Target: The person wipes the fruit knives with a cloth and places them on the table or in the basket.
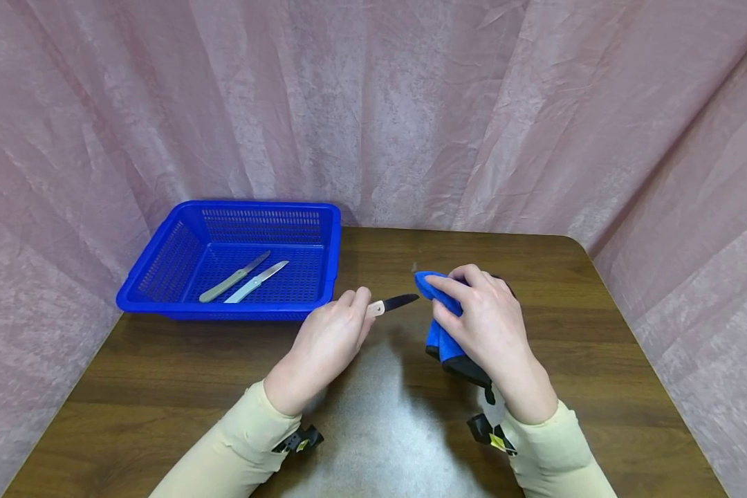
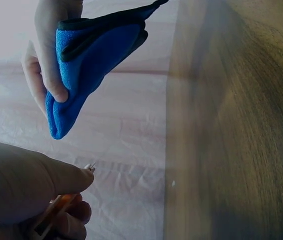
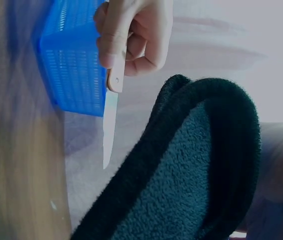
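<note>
My left hand point(image 1: 336, 328) grips a small knife point(image 1: 401, 301) by its pale pinkish handle, blade pointing right toward the cloth. In the right wrist view the knife's blade point(image 3: 110, 127) shows bare and bright, apart from the cloth. A folded blue cloth point(image 1: 443, 339) with black edging hangs from my right hand point(image 1: 488, 315), pinched between thumb and fingers. The left wrist view shows the cloth point(image 2: 89, 65) held above the table, its folded tip angled toward my left hand point(image 2: 36, 185). Most of the knife handle is hidden inside the left fist.
At the back left of the wooden table point(image 1: 566, 311) stands a blue plastic basket point(image 1: 224, 308). Inside it lie a green-handled knife point(image 1: 230, 280) and a light-blue-handled knife point(image 1: 255, 282). Pink curtains point(image 1: 411, 117) hang behind the table and along its sides.
</note>
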The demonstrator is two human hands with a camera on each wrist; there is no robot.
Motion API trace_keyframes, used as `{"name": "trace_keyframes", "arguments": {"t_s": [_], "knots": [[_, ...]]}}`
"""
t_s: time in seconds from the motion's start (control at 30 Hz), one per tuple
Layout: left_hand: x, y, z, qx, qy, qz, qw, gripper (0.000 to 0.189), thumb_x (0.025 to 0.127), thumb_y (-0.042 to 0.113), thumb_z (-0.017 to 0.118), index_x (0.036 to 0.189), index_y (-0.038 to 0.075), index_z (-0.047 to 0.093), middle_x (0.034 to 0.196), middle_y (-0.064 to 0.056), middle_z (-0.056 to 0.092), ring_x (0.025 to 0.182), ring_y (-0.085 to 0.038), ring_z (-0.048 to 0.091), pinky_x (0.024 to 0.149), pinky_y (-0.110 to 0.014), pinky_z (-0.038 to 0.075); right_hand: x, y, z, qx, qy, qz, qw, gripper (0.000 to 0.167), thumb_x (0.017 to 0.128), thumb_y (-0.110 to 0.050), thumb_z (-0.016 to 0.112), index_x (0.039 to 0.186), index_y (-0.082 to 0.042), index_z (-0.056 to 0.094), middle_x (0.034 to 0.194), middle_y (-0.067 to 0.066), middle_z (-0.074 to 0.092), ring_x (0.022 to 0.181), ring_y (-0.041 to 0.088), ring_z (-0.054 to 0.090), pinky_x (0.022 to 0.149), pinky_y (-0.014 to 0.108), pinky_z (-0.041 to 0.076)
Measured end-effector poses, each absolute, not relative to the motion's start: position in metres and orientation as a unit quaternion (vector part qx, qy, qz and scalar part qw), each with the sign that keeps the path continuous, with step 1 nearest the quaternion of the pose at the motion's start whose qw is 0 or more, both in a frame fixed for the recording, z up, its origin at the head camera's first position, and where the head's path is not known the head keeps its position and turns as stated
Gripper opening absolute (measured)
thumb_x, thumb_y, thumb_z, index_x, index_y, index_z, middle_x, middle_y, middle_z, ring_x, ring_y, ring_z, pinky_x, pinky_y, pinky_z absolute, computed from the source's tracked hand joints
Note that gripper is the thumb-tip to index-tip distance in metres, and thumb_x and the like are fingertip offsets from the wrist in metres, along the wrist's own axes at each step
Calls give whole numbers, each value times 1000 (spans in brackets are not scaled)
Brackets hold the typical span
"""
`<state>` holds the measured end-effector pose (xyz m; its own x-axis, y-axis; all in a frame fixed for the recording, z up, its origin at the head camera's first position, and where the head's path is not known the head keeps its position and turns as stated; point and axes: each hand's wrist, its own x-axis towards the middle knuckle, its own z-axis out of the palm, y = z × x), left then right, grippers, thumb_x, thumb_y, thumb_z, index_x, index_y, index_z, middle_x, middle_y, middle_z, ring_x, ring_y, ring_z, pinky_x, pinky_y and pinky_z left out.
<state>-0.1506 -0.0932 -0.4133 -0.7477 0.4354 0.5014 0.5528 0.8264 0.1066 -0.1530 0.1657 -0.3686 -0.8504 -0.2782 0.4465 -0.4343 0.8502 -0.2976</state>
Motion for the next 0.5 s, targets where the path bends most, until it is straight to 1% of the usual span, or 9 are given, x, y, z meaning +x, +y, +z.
{"name": "trace_keyframes", "arguments": {"t_s": [0.23, 0.5], "knots": [[-151, -93, -415, -269, -920, -114, 262, 31, 101, 17, 82, 96, 4, 54, 75, -8, 55, 58, -29, 60, 49, -42, 50, -152, 163, -369, 193, -941, 196, 197, 37, 97, -23, 79, 134, -25, 82, 121, 9, 72, 108, 35, 69, 96, 55, 52], [-151, -92, -415, -272, -919, -105, 265, 31, 100, 18, 84, 98, 4, 56, 74, -6, 56, 59, -26, 60, 49, -39, 49, -150, 154, -373, 222, -934, 187, 208, 35, 95, -21, 81, 130, -24, 84, 117, 8, 73, 103, 32, 70, 96, 53, 53]]}}
